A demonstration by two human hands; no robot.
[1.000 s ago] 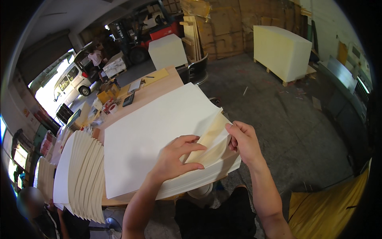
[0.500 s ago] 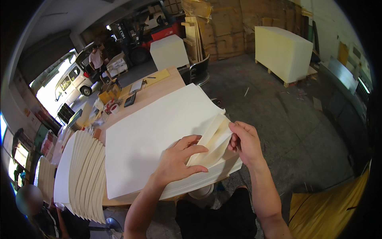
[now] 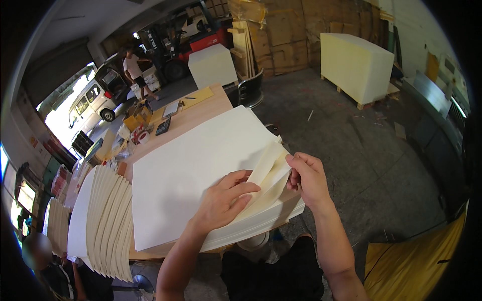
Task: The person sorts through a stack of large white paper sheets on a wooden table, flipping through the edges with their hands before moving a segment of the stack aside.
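A large stack of white paper sheets (image 3: 186,165) lies on the wooden table in front of me. At its near right corner several sheets are lifted and curled back, showing cream undersides (image 3: 271,175). My right hand (image 3: 307,179) pinches the edge of the lifted sheets between thumb and bent fingers. My left hand (image 3: 223,200) rests on the top of the stack, fingers slightly apart and fingertips against the curled fold. Nothing is gripped in the left hand. The lower layers of the stack show along its near edge.
To the left stands a fanned pile of sheets (image 3: 108,220). Farther along the table (image 3: 201,108) are a calculator (image 3: 163,126) and tape rolls (image 3: 144,137). Pale block stacks (image 3: 356,67) stand on pallets. A person (image 3: 134,70) walks near a van; another person (image 3: 65,273) is at lower left.
My left thumb has drawn in toward the fingers. The right hand has shifted slightly left with the sheet edge. The far person has moved rightward, away from the van.
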